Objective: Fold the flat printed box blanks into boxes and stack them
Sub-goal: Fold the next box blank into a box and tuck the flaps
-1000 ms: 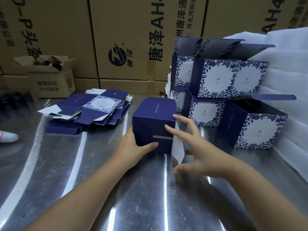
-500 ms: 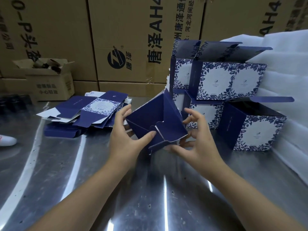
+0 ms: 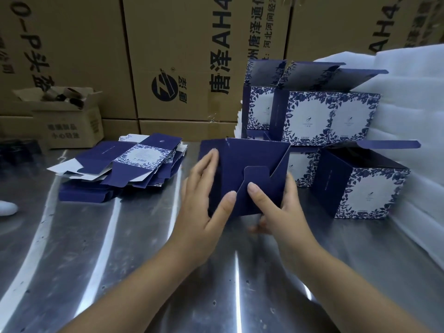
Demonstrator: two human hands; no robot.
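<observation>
A navy blue box (image 3: 249,159) is held above the steel table with its bottom flaps turned toward me. My left hand (image 3: 204,203) grips its left side, thumb on the flap face. My right hand (image 3: 276,210) grips the lower right corner, with its thumb pressing the tabbed flap. A heap of flat blue-and-white printed blanks (image 3: 129,164) lies to the left. Folded boxes with floral panels (image 3: 319,116) are stacked at the right, lids open, with one more box (image 3: 360,181) in front.
Tall brown cartons (image 3: 168,56) wall off the back. A small open carton (image 3: 67,116) sits at the far left. White foam sheets (image 3: 413,104) pile up on the right. A white object (image 3: 7,207) pokes in at the left edge.
The box has been lifted off the table and tipped so its bottom faces me. The loose flaps have been folded in, and both hands have moved onto its sides.
</observation>
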